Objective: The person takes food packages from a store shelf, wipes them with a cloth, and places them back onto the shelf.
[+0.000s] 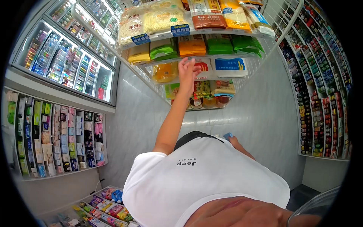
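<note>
My left hand reaches forward to the middle shelves of a wire rack, fingers apart and slightly bent, with nothing in them. Its fingertips are at the shelf edge just below an orange package. Beside that lie green packages, and on the shelf below are a yellow bag and a blue-and-white package. Down by my right side, my right hand is closed on a small blue object, too small to identify. Most of that hand's fingers are hidden.
Noodle packs fill the rack's upper shelf. Glass-door drink coolers and a shelf of small packaged goods stand at left. Bottle shelves line the right. Snack packs lie at lower left. Grey tiled floor runs between.
</note>
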Motion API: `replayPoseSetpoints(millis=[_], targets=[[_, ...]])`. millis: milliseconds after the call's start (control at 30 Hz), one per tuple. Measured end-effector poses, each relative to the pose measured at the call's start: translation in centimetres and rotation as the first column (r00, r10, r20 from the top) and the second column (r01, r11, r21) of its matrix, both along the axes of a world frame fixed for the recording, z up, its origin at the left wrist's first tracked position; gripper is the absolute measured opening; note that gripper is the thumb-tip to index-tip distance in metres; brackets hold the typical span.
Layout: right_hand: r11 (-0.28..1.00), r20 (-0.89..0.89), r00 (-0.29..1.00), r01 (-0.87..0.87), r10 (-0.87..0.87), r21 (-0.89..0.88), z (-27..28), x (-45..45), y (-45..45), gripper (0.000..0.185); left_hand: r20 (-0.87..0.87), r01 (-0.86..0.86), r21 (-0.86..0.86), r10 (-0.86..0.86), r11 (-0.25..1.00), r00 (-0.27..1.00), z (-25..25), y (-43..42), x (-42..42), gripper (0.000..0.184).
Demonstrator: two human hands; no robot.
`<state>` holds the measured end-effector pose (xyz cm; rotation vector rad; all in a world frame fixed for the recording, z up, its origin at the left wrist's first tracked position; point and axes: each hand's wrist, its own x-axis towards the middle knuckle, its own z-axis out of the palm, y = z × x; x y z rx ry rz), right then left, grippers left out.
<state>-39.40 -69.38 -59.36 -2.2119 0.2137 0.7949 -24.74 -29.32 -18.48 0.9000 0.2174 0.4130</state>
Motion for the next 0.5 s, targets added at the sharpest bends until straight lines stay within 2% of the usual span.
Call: replayPoseSetpoints(millis=[33, 133, 233, 333, 433, 500], targets=[[1.000, -0.023, 0.999, 0.025, -0.025, 0.011, 0.3, 0.0, 0.2, 0.043, -0.024, -0.024, 0.000, 0.024, 1.000, 0.999, 0.2, 0.0, 0.8, 0.051], [0.999, 0.011, 1.000, -0.014, 0.015, -0.038, 1.3, 0.3, 0.8, 0.043, -0.103, -0.048, -0.153, 0.032, 0.987, 0.994, -0.3, 0.1, 3.0, 0.060], [1.000, -0.016, 1.000, 0.017, -0.017, -0.014, 3.0, 0.5, 1.3, 0.043, -0.073, -0.004, -0.301, -0.019, 0.953, 0.997, -2.1, 1.1, 4.5, 0.059], [1.000, -0.031, 0.999, -0.015, 0.015, 0.011, 2.4, 0.2, 0.9, 0.043, -0.043, 0.013, -0.277, -0.026, 0.961, 0.999, -2.5, 1.5, 5.6, 0.056], [0.996, -0.024, 0.996, -0.082, 0.083, 0.032, 2.0, 1.0, 0.3, 0.043, -0.108, 0.008, -0.225, -0.034, 0.974, 0.994, -1.6, 1.7, 6.0, 0.047], [0.998, -0.030, 0.998, -0.057, 0.058, 0.040, 1.9, 1.2, 0.2, 0.043, -0.145, -0.007, -0.187, -0.021, 0.982, 0.989, -2.0, 1.7, 5.8, 0.043]])
